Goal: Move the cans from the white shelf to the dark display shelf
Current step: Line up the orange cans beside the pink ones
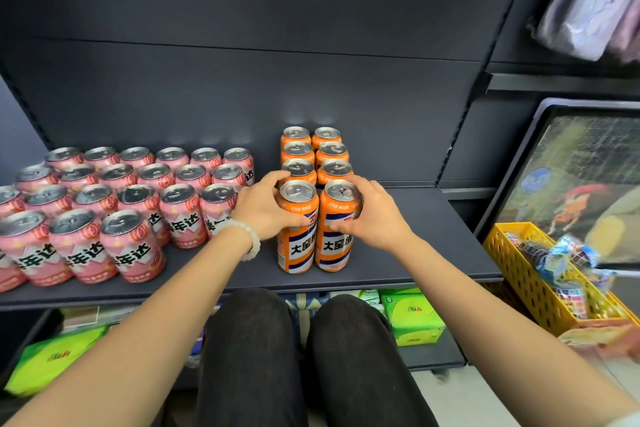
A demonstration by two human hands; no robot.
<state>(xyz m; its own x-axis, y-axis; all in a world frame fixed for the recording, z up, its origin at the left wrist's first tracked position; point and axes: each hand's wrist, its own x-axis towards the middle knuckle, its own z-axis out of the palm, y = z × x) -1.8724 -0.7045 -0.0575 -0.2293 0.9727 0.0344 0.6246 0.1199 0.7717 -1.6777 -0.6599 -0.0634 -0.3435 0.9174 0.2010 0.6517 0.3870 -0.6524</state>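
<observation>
Two tall orange cans stand side by side at the front of two rows of orange cans on the dark display shelf [415, 236]. My left hand [265, 210] grips the left front orange can [297, 246] near its top. My right hand [372, 215] grips the right front orange can [334, 246] the same way. Both cans stand upright on the shelf board. Behind them are several more orange cans [317, 156]. The white shelf is out of view.
Several pink cans [114, 204] fill the left half of the shelf in rows. A yellow basket [526, 281] with wrapped items sits at the right. Green packs [412, 319] lie on the lower shelf. My knees are below the shelf edge.
</observation>
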